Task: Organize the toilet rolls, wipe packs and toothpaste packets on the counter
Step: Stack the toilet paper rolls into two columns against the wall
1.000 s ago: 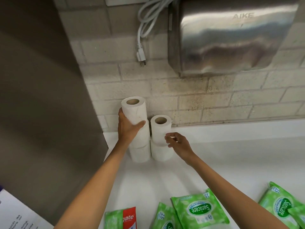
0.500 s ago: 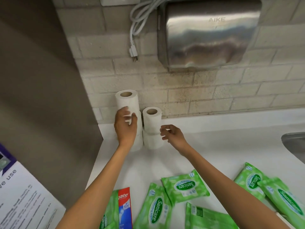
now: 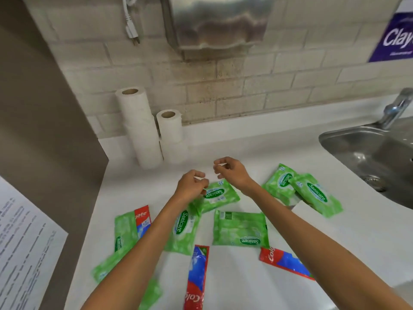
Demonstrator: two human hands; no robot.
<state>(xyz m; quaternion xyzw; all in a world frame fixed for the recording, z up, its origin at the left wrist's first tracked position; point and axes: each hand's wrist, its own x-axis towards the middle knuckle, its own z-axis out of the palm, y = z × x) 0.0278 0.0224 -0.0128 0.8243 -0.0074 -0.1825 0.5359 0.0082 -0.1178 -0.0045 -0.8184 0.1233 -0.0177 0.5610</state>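
Note:
Two stacks of white toilet rolls stand against the brick wall at the counter's back left: a taller stack (image 3: 138,126) and a shorter stack (image 3: 169,135) beside it. Several green Sanicare wipe packs lie scattered on the white counter (image 3: 257,151), among them one (image 3: 220,195) under my hands, one face down (image 3: 240,229) and two overlapping near the sink (image 3: 317,195). Red-and-blue toothpaste packets lie at the left (image 3: 143,218), front middle (image 3: 197,276) and front right (image 3: 283,262). My left hand (image 3: 193,185) and my right hand (image 3: 232,171) hover over the wipes, fingers loosely curled, holding nothing.
A steel sink (image 3: 368,148) with a faucet (image 3: 395,108) fills the right side. A steel hand dryer (image 3: 216,25) and a dangling plug (image 3: 131,30) hang on the wall. A grey partition (image 3: 44,130) with a paper notice (image 3: 22,242) bounds the left.
Both hands have let go of the toilet roll stacks and drawn back toward me over the wipe packs. The view has tilted down and right, showing the sink.

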